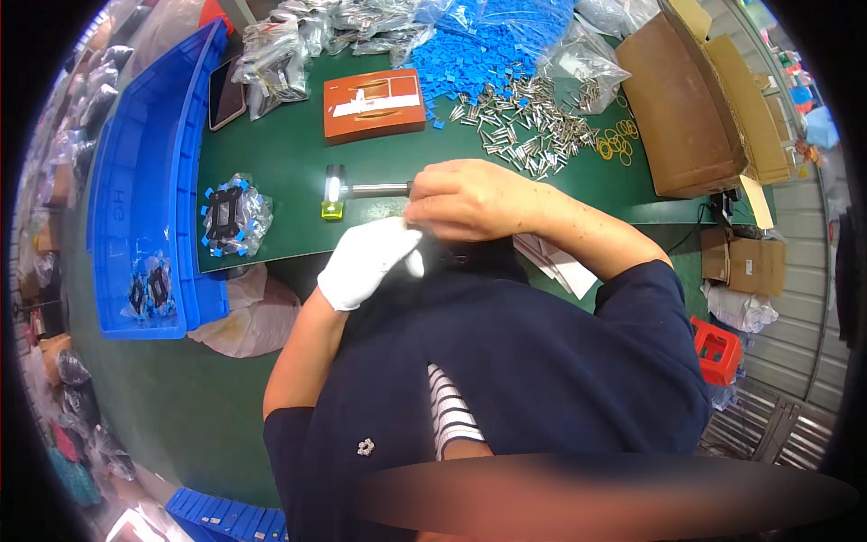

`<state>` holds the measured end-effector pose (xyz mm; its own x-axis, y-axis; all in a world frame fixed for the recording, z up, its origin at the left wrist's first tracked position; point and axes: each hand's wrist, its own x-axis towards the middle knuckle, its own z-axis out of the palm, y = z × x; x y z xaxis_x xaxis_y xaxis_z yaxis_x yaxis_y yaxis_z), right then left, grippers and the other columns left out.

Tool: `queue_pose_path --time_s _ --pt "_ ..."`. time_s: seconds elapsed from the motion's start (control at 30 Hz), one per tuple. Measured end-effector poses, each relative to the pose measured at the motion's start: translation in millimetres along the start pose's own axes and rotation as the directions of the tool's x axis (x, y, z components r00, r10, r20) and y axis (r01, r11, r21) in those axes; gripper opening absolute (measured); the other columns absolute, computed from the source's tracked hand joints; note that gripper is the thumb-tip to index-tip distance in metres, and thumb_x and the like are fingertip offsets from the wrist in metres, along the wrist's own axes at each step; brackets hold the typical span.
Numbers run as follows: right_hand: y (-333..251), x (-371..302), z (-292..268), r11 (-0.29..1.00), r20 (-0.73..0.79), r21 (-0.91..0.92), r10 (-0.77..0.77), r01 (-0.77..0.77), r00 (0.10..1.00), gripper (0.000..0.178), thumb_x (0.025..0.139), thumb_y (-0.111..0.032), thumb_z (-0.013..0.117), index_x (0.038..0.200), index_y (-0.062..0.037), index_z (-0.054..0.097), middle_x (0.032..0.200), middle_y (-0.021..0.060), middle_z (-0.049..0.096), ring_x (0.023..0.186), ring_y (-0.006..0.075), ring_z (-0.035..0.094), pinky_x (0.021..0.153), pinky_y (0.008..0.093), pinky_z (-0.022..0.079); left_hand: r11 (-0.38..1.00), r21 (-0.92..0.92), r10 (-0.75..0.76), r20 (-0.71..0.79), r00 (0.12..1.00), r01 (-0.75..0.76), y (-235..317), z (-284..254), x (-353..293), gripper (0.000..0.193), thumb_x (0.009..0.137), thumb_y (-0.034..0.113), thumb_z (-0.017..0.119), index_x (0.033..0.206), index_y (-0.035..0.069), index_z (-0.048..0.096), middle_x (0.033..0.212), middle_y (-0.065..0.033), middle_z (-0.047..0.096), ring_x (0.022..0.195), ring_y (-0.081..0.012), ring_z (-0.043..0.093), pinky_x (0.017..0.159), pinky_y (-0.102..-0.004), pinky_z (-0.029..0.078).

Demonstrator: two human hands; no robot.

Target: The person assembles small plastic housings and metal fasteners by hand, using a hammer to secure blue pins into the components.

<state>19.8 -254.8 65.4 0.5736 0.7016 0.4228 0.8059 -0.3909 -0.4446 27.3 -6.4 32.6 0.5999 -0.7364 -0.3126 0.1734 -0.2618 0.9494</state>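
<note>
My left hand, in a white glove, is closed at the table's front edge, its fingertips meeting those of my right hand. Bare and curled, my right hand is closed too. Whatever lies between the fingers is hidden. Just beyond them is a hammer with a metal shaft and a clear and yellow-green head; the far end of its handle disappears behind my right hand, and I cannot tell whether that hand grips it. Left of the hammer lies a clear bag holding a black frame with blue pieces.
A blue bin with bagged parts stands left, beside a phone. Across the green table are a brown-red box, bagged parts, blue pieces, metal pins, yellow rubber bands and an open carton.
</note>
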Motion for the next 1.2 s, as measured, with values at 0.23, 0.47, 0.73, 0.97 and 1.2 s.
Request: queue_pose_path --time_s 0.23,0.47,0.73,0.97,1.2 --pt "-8 -12 20 0.996 -0.059 -0.055 0.061 -0.064 0.996 0.029 0.086 -0.009 0.072 0.115 -0.0067 0.067 0.097 0.0085 0.062 0.087 0.0290 0.065 0.073 0.0407 0.055 0.992 0.126 -0.014 -0.042 0.999 0.020 11 -1 -17 0.027 0.102 0.016 0.060 0.120 -0.001 0.069 0.092 -0.0044 0.071 0.078 -0.0123 0.066 0.076 -0.0281 0.054" --pt "-14 -16 42 0.998 -0.044 -0.030 0.055 -0.057 0.997 0.026 0.086 -0.006 0.072 0.111 -0.0053 0.069 0.097 0.0071 0.066 0.087 0.0264 0.067 0.074 0.0378 0.054 0.989 0.057 -0.138 0.018 0.990 0.137 -4 3 -27 0.029 0.104 0.026 0.057 0.119 0.007 0.074 0.087 -0.0020 0.072 0.073 -0.0095 0.064 0.069 -0.0257 0.053" --pt "-22 -30 65 0.995 -0.129 -0.055 0.079 -0.086 0.989 0.024 0.083 -0.011 0.071 0.107 -0.0068 0.069 0.096 0.0058 0.066 0.087 0.0250 0.066 0.077 0.0384 0.054 0.991 0.008 -0.135 0.030 0.990 0.134 -5 12 -34 0.025 0.104 0.017 0.058 0.110 0.000 0.074 0.084 -0.0041 0.071 0.071 -0.0091 0.064 0.069 -0.0244 0.052" --pt "-26 -35 73 0.993 -0.182 -0.088 0.057 -0.074 0.982 0.026 0.081 -0.009 0.071 0.106 -0.0052 0.070 0.095 0.0057 0.067 0.085 0.0251 0.067 0.073 0.0376 0.055 0.993 0.000 -0.119 0.032 0.992 0.119 -11 16 -35 0.028 0.103 0.026 0.058 0.111 0.006 0.076 0.080 -0.0037 0.071 0.066 -0.0096 0.063 0.065 -0.0258 0.052" --pt "-25 -35 74 0.993 -0.218 -0.106 0.026 -0.050 0.976 0.032 0.075 -0.004 0.071 0.106 -0.0033 0.070 0.096 0.0071 0.068 0.082 0.0250 0.068 0.070 0.0368 0.055 0.994 -0.006 -0.113 -0.007 0.994 0.113 -11 18 -34 0.028 0.103 0.025 0.058 0.108 0.005 0.076 0.078 -0.0032 0.071 0.064 -0.0092 0.063 0.061 -0.0258 0.051"
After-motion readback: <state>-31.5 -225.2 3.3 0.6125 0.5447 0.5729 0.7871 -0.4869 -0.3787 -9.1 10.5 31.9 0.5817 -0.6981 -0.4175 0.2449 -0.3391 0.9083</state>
